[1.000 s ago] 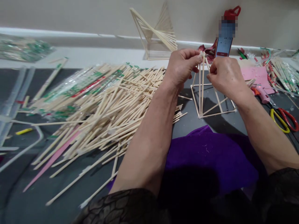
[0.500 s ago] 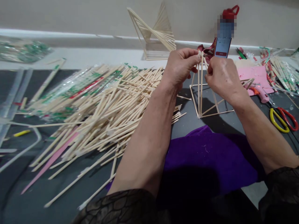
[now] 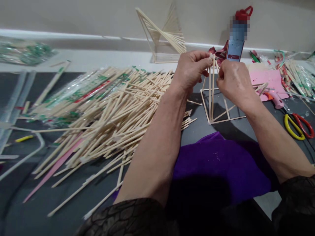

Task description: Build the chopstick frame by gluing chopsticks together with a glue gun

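A small frame of thin wooden sticks [image 3: 212, 105] stands on the dark mat, its sticks meeting at a peak. My left hand [image 3: 190, 70] pinches the top of the sticks from the left. My right hand [image 3: 232, 82] is closed on the same peak from the right. Both hands meet at the tip, in front of a propped-up phone [image 3: 235, 49].
A big heap of loose wooden sticks [image 3: 103, 108] and wrapped packets covers the left of the mat. A finished stick sculpture [image 3: 164, 36] stands by the wall. Yellow-and-red scissors [image 3: 299, 126], a pink glue gun [image 3: 277, 101] and more sticks lie right. Purple cloth [image 3: 221, 164] is near me.
Hardly anything: my hands keep holding the peak of the stick frame, my right hand has shifted slightly left and the frame's base has slid a little.
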Tool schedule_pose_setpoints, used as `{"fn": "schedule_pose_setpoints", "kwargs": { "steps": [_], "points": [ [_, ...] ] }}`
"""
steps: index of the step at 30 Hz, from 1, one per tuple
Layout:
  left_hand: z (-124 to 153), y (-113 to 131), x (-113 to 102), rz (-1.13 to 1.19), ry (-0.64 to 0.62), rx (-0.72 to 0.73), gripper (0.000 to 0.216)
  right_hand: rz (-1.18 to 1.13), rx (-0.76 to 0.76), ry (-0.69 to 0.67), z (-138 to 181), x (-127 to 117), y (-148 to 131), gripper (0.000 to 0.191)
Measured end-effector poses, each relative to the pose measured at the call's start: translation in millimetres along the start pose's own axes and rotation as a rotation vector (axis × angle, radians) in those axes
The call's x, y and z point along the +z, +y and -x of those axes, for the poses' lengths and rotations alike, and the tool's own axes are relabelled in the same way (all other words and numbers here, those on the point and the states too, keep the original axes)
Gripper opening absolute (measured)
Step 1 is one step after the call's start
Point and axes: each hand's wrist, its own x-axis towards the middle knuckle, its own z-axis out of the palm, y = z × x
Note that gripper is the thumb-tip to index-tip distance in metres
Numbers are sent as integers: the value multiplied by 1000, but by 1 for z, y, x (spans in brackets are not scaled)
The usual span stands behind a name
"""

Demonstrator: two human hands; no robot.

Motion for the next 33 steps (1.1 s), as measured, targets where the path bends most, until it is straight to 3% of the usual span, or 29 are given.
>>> {"fn": "schedule_pose_setpoints", "kwargs": {
  "steps": [4, 11, 18, 24, 33],
  "points": [
    [0, -1, -1, -7, 5, -4, 10, -76, 26, -12, 0, 1, 0, 20],
    [-1, -2, 0, 43, -61, -35, 12, 70, -32, 10, 2, 2, -2, 31],
    [-5, -6, -2, 92, -144, -21, 17, -88, -14, -2, -3, 8, 3, 22],
    [-8, -10, -5, 53, -153, -12, 13, -63, -49, 88, -9, 18, 10, 17],
    [-9, -13, -5, 15, -173, 16, 12, -80, -20, 65, -9, 19, 8, 11]
  ]
}}
